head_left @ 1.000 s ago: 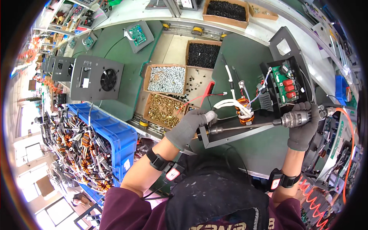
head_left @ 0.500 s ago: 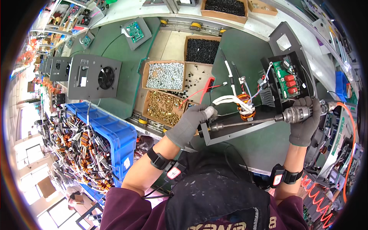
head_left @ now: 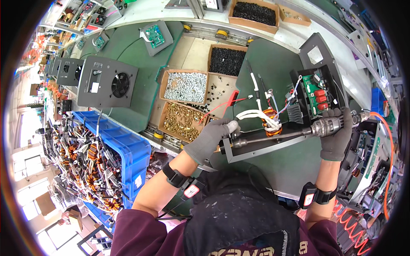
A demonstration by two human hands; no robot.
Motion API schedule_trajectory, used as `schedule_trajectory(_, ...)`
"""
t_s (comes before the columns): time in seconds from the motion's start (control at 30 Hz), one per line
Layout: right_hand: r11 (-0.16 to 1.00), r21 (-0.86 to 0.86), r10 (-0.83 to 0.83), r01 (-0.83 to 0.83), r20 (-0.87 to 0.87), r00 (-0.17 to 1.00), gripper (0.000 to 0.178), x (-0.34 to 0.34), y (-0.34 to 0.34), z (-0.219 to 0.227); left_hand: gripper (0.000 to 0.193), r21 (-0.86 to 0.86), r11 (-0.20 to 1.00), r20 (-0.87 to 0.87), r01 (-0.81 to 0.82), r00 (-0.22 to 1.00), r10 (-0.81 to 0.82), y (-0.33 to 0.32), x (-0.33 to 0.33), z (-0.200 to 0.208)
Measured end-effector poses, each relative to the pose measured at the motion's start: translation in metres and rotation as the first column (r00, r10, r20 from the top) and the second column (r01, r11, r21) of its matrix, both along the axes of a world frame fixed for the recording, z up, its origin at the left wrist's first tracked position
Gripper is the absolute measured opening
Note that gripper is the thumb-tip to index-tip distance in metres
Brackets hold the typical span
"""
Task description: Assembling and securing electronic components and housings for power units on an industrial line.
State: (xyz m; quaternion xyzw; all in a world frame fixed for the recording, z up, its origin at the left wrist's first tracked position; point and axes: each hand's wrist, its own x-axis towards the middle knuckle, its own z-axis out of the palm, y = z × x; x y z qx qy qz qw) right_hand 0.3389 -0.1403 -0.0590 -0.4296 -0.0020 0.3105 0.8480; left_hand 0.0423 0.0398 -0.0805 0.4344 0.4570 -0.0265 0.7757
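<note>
My gloved right hand (head_left: 335,132) is wrapped round an air screwdriver (head_left: 322,128). Its long shaft (head_left: 273,137) lies across the open grey metal casing (head_left: 265,152), and its socket end (head_left: 240,143) meets the inside of the casing's left end panel. At that panel my gloved left hand (head_left: 215,135) is closed, thumb and fingers pinched; what they hold is hidden. Thick white cables (head_left: 254,113) run from beside those fingers to a copper-wound coil (head_left: 272,121) in the casing. A green circuit board (head_left: 314,96) with red parts sits at the casing's far right.
Cardboard trays of silver screws (head_left: 185,87), brass fittings (head_left: 181,121) and black screws (head_left: 227,59) stand left of the casing. A grey fan housing (head_left: 106,83) is further left. Near it, a blue crate (head_left: 132,155) overflows with wired coils. An orange air hose (head_left: 386,145) trails down the right.
The whole view has shifted slightly, with the bench scene a little lower. Both hands keep their hold, and the screwdriver stays against the left end panel.
</note>
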Motion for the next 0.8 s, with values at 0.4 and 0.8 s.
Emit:
schedule_trajectory(0.4,0.977,-0.023,-0.181,0.212,0.434,0.883,0.023,0.073,0.026,0.158,0.066,0.518,0.816,0.224,0.255,0.88,-0.418,0.005,-0.021,0.004)
schedule_trajectory(0.8,0.223,-0.129,0.392,0.966,0.919,0.032,0.07,0.243,0.152,0.301,0.045,0.07,0.989,0.065,0.134,0.988,-0.138,0.0,-0.009,0.022)
